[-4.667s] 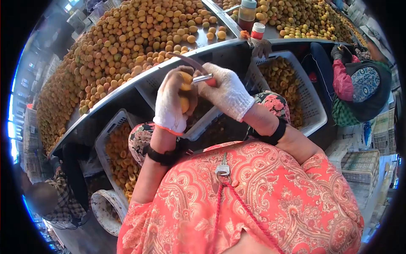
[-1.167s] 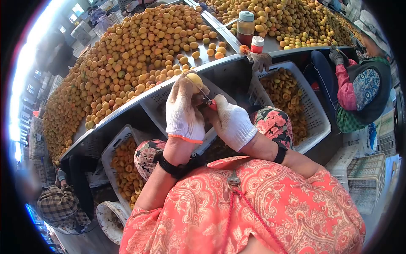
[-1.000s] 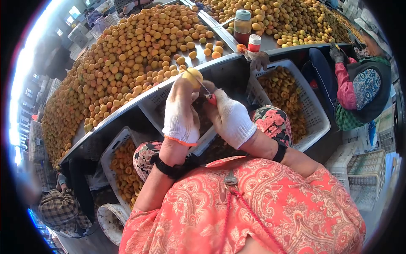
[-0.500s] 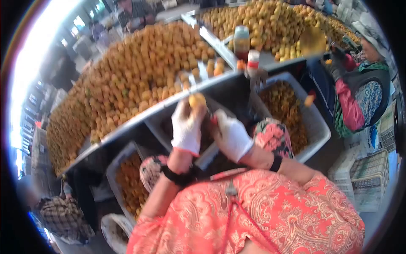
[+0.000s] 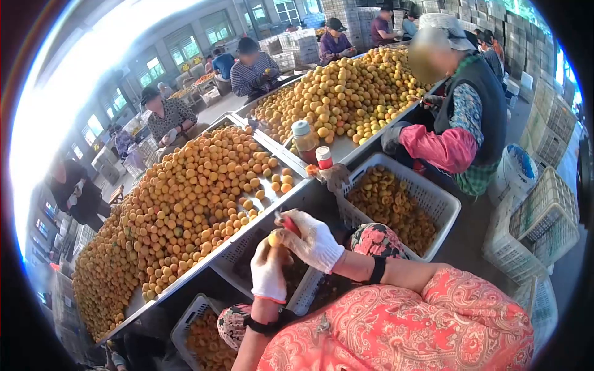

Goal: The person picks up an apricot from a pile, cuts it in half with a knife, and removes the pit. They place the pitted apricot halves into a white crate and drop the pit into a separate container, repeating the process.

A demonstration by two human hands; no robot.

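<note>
My left hand (image 5: 268, 272), in a white glove, pinches a small yellow-orange fruit (image 5: 274, 238) between its fingertips. Right beside it, my gloved right hand (image 5: 312, 241) is closed around a red-handled tool (image 5: 289, 226), whose metal tip points up and to the left. Both hands are over a crate (image 5: 232, 272) with dark contents, just below the metal table edge (image 5: 204, 262). Beyond that edge lies a large heap of orange fruit (image 5: 179, 204).
A crate of cut fruit (image 5: 393, 207) stands to the right, another (image 5: 210, 340) at lower left. A jar (image 5: 304, 137) and a red bottle with a white cap (image 5: 324, 158) stand on the divider. A co-worker (image 5: 464, 111) sits at right; others work beyond.
The view has tilted up and shows more of the room. My right hand has risen beside and slightly above my left, with the red tool now plainly visible. The co-worker's hands have lowered.
</note>
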